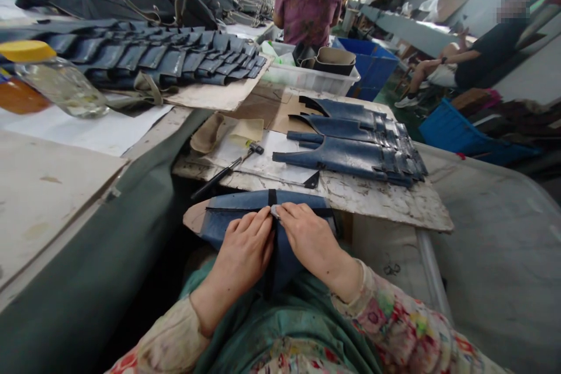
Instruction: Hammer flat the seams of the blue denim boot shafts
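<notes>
A dark blue leather-like piece [236, 201] with a tan end lies over my lap, crossed by black strips [272, 196]. My left hand [248, 239] rests on it, fingers bent and close together, their tips at the crossing of the strips. Beside it, my right hand [309, 236] has its fingertips closed on a small pale grey thing [274, 211], too small to name, pressed at that crossing. The two hands' fingertips nearly meet. Their undersides and part of the piece are hidden.
Just ahead, a worn board [350, 196] bears a hammer [228, 170] and stacked dark blue pieces [346, 155]. At left are a yellow-lidded jar [61, 82] and a long overlapping row of blue pieces [144, 55]. A white bin [307, 77] and a person [309, 0] are beyond.
</notes>
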{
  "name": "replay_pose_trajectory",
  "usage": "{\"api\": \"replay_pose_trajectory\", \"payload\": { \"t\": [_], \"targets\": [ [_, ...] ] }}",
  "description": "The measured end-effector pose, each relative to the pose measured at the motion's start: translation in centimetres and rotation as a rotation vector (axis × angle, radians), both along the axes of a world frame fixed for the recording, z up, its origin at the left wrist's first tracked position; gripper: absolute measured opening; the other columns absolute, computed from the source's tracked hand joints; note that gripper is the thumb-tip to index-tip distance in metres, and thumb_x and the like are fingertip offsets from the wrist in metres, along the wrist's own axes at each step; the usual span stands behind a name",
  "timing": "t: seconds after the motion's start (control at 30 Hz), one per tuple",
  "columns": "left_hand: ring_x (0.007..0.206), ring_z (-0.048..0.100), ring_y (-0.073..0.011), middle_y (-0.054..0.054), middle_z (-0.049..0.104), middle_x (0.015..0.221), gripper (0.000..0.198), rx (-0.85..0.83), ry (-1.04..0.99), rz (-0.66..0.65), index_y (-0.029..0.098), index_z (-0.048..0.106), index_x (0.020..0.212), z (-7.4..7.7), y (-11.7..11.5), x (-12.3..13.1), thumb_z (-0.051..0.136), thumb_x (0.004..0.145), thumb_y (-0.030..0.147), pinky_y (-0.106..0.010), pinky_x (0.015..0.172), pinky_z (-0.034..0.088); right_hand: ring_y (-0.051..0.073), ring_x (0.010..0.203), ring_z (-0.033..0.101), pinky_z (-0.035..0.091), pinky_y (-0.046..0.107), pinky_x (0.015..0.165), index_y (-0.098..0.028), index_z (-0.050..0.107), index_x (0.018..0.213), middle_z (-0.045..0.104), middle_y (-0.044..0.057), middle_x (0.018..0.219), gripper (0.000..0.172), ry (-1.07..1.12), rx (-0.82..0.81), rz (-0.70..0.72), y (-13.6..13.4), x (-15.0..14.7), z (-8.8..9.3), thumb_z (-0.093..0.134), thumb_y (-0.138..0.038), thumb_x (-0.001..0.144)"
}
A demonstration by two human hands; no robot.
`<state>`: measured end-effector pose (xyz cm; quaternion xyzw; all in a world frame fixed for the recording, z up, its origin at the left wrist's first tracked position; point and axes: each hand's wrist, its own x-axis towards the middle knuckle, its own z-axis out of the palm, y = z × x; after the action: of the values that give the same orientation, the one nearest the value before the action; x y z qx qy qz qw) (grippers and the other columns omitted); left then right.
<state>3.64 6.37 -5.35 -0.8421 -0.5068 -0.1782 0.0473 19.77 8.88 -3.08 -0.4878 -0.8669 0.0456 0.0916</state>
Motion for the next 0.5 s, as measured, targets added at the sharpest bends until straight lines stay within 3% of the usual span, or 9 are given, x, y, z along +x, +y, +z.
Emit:
{"api": "replay_pose_trajectory", "payload": {
  "t": [0.3, 0.5],
  "targets": [
    [0.102, 0.056, -0.0220, -0.007, 0.062, 0.123, 0.031, -0.046, -0.022, 0.043, 0.019, 0.060, 0.116, 0.7, -0.6, -0.4, 0.043, 0.091, 0.023, -0.038, 0.082, 0.044, 0.022, 0.103, 0.052, 0.050, 0.037, 0.091, -0.014, 0.057, 0.120, 0.060, 0.010, 0.118, 0.034, -0.004, 0.118, 0.062, -0.1, 2.3, -1.0, 0.044, -0.009, 0.089],
    [0.101, 0.057, -0.0221, -0.007, 0.063, 0.122, 0.033, 0.006, -0.023, 0.142, 0.019, 0.061, 0.117, 0.1, -0.8, -1.5, 0.042, 0.091, 0.024, -0.038, 0.082, 0.046, 0.021, 0.105, 0.052, 0.046, 0.037, 0.094, -0.016, 0.061, 0.115, 0.062, 0.008, 0.116, 0.033, 0.126, 0.088, 0.112, -0.2, 4.7, -0.7, 0.045, -0.009, 0.087]
  ]
}}
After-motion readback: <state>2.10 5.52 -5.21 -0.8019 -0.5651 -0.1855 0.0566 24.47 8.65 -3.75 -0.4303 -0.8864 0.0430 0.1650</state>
